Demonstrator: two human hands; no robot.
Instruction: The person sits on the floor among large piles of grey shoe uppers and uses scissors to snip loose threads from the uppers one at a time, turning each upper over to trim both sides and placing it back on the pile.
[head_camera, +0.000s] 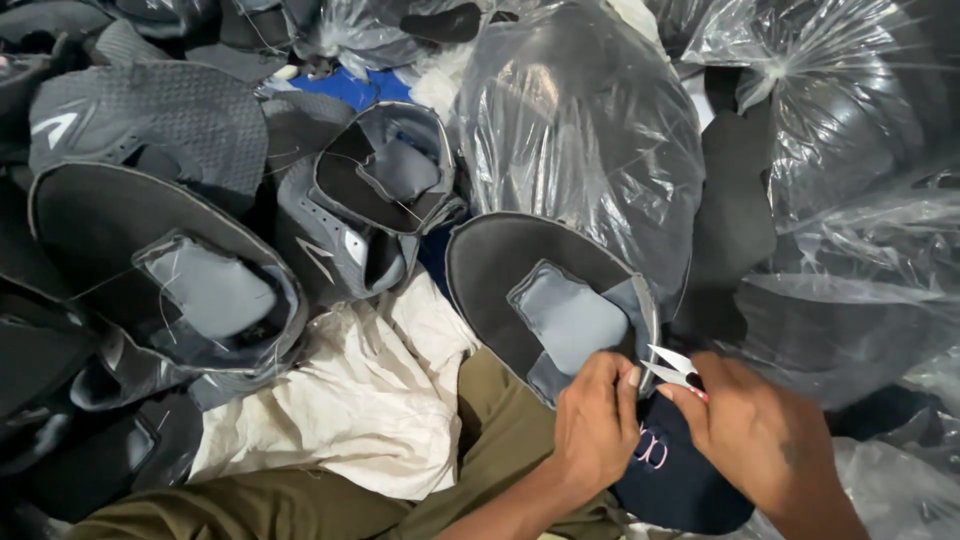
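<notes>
Right hand holds snips, blades pointing up-left at shoe upper.

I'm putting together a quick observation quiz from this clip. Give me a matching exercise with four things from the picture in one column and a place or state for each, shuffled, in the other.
Things:
1. small snips
2. left hand
3. cream cloth
4. clear plastic bag

Places or states:
A. spread over the olive-trousered lap
B. standing behind the held piece, stuffed with dark parts
C. gripping the edge of the dark shoe upper
D. held in the right hand, blades open

Pairs: 1-D, 2-C, 3-A, 4-B
</notes>
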